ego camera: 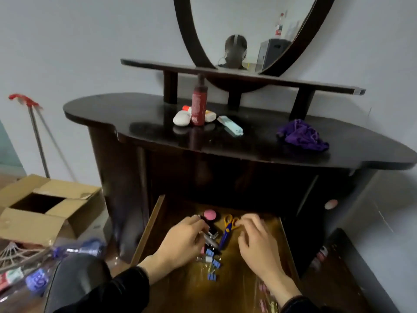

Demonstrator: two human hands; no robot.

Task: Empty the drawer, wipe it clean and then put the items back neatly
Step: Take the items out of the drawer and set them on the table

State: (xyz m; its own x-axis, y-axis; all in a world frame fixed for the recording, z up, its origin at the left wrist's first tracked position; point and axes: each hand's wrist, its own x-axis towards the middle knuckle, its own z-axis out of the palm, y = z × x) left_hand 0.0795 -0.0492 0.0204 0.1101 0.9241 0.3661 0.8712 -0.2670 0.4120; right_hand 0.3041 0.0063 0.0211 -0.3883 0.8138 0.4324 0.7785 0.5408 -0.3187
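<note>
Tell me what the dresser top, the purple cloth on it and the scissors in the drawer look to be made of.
Dresser top: dark wood or veneer, glossy lacquer; it mirrors the red bottle. Purple cloth: soft fabric, perhaps microfibre; matte crumpled folds. Scissors: yellow handles and blue body look plastic; no bare metal shows.

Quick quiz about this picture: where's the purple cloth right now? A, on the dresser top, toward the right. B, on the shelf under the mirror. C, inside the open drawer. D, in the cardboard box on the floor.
A: the purple cloth lies crumpled on the right part of the dresser top, above the open drawer.
</note>
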